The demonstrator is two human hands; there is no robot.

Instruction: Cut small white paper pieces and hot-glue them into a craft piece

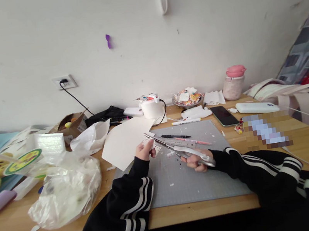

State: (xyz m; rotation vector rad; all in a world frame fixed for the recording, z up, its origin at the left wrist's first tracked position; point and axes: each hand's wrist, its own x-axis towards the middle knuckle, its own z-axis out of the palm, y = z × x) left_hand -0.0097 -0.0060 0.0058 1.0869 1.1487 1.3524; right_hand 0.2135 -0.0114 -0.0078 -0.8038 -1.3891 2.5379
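Over the grey cutting mat (pixel 195 187), my left hand (pixel 145 150) pinches a small white paper piece (pixel 149 143) with a dark scalloped outline. My right hand (pixel 196 162) is wrapped round the handles of the scissors (pixel 189 151). The scissor blades point up and left, their tips close beside the paper piece; whether they touch it is too small to tell. A large white sheet (pixel 126 141) lies behind my left hand. Behind the scissors, a black pen (pixel 176 136), a clear ruler (pixel 180 142) and a pinkish pen (pixel 198 141) rest on the mat.
A crumpled plastic bag (pixel 66 188) lies at the left. Along the back are a white pot (pixel 152 108), a bowl of scraps (pixel 187 98) and a pink-lidded bottle (pixel 234 82). At the right are a phone (pixel 225 115) and a white power bank (pixel 257 107) with a cable.
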